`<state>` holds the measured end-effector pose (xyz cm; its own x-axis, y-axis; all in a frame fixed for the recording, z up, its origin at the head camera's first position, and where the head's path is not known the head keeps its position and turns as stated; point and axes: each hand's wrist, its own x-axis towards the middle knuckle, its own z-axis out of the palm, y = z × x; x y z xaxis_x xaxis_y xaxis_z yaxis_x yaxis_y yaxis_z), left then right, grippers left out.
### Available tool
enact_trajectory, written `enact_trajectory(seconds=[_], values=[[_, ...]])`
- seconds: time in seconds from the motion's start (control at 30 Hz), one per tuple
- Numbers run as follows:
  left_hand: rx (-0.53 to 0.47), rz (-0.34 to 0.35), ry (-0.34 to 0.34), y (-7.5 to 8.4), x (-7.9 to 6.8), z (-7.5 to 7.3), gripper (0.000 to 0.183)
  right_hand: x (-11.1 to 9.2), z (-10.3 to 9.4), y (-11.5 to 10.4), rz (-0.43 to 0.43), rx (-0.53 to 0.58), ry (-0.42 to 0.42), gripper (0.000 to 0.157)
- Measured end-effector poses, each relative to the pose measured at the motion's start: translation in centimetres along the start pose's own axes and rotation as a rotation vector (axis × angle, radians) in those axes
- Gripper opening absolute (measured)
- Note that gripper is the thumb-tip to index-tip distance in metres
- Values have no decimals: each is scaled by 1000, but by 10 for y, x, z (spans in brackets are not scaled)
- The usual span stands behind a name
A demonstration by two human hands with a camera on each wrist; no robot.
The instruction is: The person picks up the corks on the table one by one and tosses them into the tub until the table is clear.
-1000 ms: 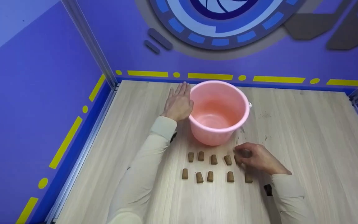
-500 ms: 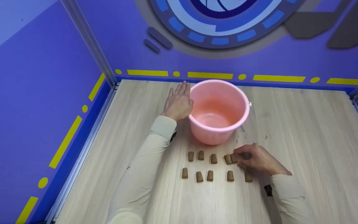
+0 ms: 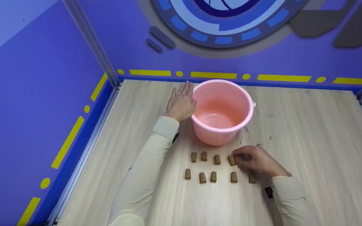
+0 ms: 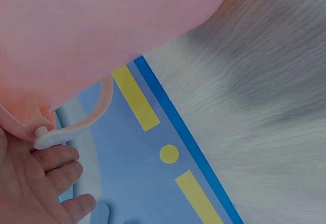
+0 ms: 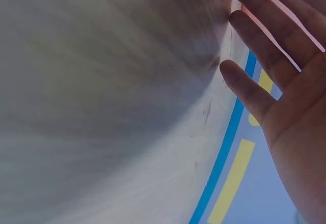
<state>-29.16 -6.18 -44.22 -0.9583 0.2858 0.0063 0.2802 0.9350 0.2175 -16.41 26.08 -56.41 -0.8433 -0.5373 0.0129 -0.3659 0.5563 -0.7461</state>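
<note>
A pink bucket (image 3: 216,136) stands upright on the table. My left hand (image 3: 181,105) lies along its left rim, fingers extended; in the left wrist view the fingers (image 4: 58,175) are beside the pale bucket handle (image 4: 76,132). In front of the bucket, small tapered brown cork stoppers lie in two rough rows. My right hand (image 3: 261,160) pinches one cork stopper (image 3: 237,160) at the right end of the far row, close against its neighbour stopper (image 3: 231,160). In the right wrist view my right hand (image 5: 290,81) has its other fingers spread, and the stoppers are mostly out of sight.
Other stoppers of the far row include one stopper (image 3: 217,159) near the bucket's base. The near row runs from a left stopper (image 3: 188,174) to a right stopper (image 3: 252,179) below my right hand. Purple-blue panels (image 3: 55,103) wall in the wooden table (image 3: 319,141).
The right hand has shifted slightly left, bringing its stopper up beside the neighbouring one in the far row. Left hand and bucket keep their places.
</note>
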Motion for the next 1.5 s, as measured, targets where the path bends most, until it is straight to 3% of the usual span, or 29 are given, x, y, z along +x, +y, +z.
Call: enact_trajectory(seconds=[0.23, 0.53, 0.93, 1.5], values=[[2, -1, 6, 0, 0, -1, 66, 1, 2, 0, -36, -18, 16, 32], [-8, -6, -1, 0, 0, 1, 66, 1, 4, 1, -8, -40, 36, 30], [-8, -8, -5, 0, 0, 0, 67, 2, 7, 2, -53, -24, 133, 21], [-17, 9, 21, 0, 0, 1, 65, 2, 9, 4, -104, -38, 294, 28]])
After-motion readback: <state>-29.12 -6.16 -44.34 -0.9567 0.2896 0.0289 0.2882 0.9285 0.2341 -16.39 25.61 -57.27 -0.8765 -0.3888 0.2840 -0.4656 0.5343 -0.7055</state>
